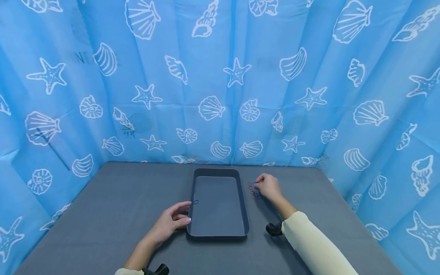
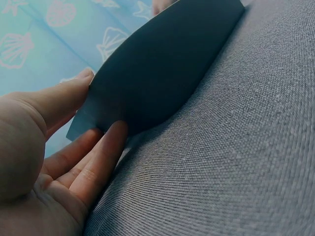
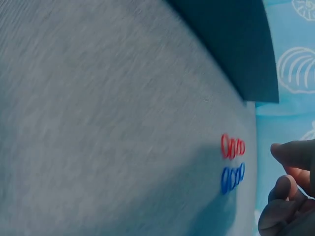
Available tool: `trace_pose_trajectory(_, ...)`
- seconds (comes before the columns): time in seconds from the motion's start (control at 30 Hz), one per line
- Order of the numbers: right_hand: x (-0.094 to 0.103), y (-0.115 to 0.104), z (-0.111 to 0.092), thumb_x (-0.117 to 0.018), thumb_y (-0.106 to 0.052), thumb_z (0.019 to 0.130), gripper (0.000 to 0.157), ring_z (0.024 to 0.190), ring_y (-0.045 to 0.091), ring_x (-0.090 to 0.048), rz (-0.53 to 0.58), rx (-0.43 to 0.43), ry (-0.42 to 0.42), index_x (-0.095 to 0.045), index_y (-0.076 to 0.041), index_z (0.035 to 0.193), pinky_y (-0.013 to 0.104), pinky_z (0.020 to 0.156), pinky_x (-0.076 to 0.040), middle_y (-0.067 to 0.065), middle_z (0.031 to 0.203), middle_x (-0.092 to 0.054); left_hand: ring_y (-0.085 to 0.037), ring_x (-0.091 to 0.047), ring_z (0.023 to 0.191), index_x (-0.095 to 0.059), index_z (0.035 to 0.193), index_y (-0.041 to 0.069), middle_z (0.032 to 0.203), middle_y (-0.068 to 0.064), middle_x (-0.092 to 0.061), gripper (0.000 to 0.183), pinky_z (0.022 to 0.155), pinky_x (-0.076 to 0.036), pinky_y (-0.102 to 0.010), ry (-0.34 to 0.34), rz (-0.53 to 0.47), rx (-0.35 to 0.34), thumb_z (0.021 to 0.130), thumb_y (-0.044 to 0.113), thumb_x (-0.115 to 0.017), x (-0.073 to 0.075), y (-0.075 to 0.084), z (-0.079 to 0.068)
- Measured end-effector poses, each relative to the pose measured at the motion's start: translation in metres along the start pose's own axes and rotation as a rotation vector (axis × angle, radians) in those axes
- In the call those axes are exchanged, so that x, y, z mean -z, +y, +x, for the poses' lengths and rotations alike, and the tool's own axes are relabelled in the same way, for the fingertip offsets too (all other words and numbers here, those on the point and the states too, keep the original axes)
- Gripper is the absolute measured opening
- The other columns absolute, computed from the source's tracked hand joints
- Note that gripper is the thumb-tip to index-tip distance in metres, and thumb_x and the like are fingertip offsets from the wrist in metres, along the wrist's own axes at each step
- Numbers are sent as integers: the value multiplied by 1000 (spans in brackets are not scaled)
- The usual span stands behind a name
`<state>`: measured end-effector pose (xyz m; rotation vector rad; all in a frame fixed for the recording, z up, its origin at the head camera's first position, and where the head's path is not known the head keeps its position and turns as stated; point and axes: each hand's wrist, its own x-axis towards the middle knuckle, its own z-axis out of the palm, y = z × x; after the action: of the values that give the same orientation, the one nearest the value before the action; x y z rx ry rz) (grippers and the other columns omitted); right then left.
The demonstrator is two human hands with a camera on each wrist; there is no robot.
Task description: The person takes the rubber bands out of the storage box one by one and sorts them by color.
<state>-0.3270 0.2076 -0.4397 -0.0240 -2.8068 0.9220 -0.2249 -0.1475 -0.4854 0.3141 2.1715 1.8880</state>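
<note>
The dark grey tray (image 1: 218,233) lies on the table. My left hand (image 1: 168,221) is at its left side, fingertips against the outer wall (image 2: 157,64) and thumb by the rim. One small dark ring (image 1: 196,201) lies inside, near the left wall. To the right of the tray are two short rows of small thin rings, one red (image 3: 232,147) and one blue (image 3: 232,178). My right hand (image 1: 269,187) is over the far end of these rows, fingers bent. A gap shows between its thumb and fingers (image 3: 280,189) in the right wrist view, with nothing visible in it.
A grey cloth covers the table (image 1: 137,191). Behind it and on both sides hangs a blue curtain (image 1: 220,130) with white shells and starfish. Black wrist straps (image 1: 274,229) sit at the cream sleeves (image 1: 316,244).
</note>
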Motion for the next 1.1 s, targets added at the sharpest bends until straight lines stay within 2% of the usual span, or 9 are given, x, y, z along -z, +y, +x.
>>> trace_pose_trajectory(0.1,-4,-9,4,-66,-12,75,9,65,18,-51,25,-28,-6,-60,-6,78,33,56,-42,3,74,-57,-23,-54,95,-42,127,20,122,-13,-42,50,75,-48,-34,4,7,-2,80,21,-61,1,1,-1)
trace_pose_trajectory(0.3,-11,-22,6,-66,-11,75,8,65,20,-57,178,-110,-21,-61,-5,76,34,58,-45,5,72,-61,-22,-54,95,-41,128,19,124,-14,-41,51,75,-48,-34,-3,9,7,81,20,-60,3,-1,-1)
trace_pose_trajectory(0.43,-14,-33,8,-65,-12,76,8,64,27,-58,285,-168,-25,-60,-5,78,37,54,-47,10,73,-61,-23,-54,95,-40,129,17,123,-16,-41,52,74,-48,-34,-8,-4,12,81,18,-60,5,-3,-2)
trace_pose_trajectory(0.57,-17,-44,9,-65,-13,76,9,60,25,-56,293,-180,-4,-61,-6,78,32,49,-45,9,74,-60,-24,-53,95,-39,129,14,123,-18,-41,53,75,-48,-35,-12,-8,26,81,17,-60,2,11,-9)
trace_pose_trajectory(0.67,-20,-52,10,-65,-16,76,9,60,18,-51,276,-173,14,-62,-8,76,28,49,-40,4,75,-58,-23,-53,96,-39,129,14,123,-17,-40,53,75,-48,-35,-13,-12,31,81,17,-60,2,13,-11)
trace_pose_trajectory(0.83,-23,-65,10,-65,-17,76,9,67,19,-51,306,-180,2,-62,-8,76,30,52,-40,4,79,-58,-22,-53,96,-39,129,19,124,-14,-41,53,75,-48,-34,-4,2,23,80,22,-61,3,1,-4)
trace_pose_trajectory(1.0,-27,-76,11,-65,-18,76,9,67,18,-51,345,-182,-7,-62,-9,75,28,52,-41,3,80,-58,-22,-53,97,-40,129,21,125,-12,-40,53,75,-48,-34,-1,8,22,80,23,-61,3,0,-1)
trace_pose_trajectory(1.1,-30,-81,11,-65,-18,76,10,61,16,-49,389,-176,-21,-62,-9,77,28,49,-40,3,79,-58,-22,-53,96,-40,128,20,125,-13,-40,52,75,-48,-34,-6,-1,24,80,22,-61,2,3,-2)
